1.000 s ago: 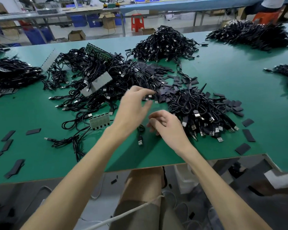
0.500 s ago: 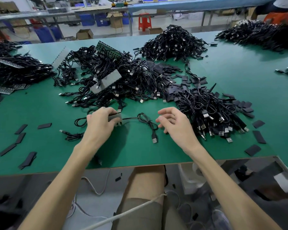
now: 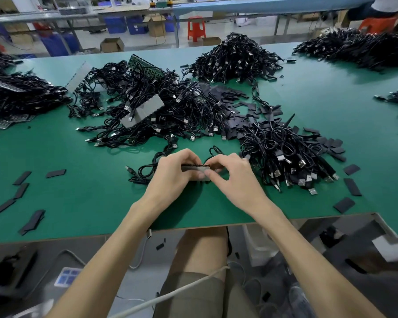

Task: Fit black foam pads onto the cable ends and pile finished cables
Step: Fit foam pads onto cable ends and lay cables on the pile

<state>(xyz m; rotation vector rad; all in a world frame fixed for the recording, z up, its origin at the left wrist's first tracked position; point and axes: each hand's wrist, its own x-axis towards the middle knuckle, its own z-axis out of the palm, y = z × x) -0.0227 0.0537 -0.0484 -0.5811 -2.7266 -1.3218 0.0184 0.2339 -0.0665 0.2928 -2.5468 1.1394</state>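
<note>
Left hand (image 3: 170,177) + right hand (image 3: 236,177) | gripping grey strip (image 3: 194,166) between them

table (image 3: 78,191): green; cables (image 3: 234,58): black; foam pads (image 3: 352,187): black; stool (image 3: 196,27): red; bins (image 3: 115,25): blue

No readable text, label or number anywhere. Print on the cardboard box (image 3: 112,44) and blue bins (image 3: 115,24) behind the counter is too blurred to read. Marks on the green circuit board (image 3: 147,67), the cables (image 3: 285,161) and the blue card (image 3: 67,276) on the floor are too small.
</note>
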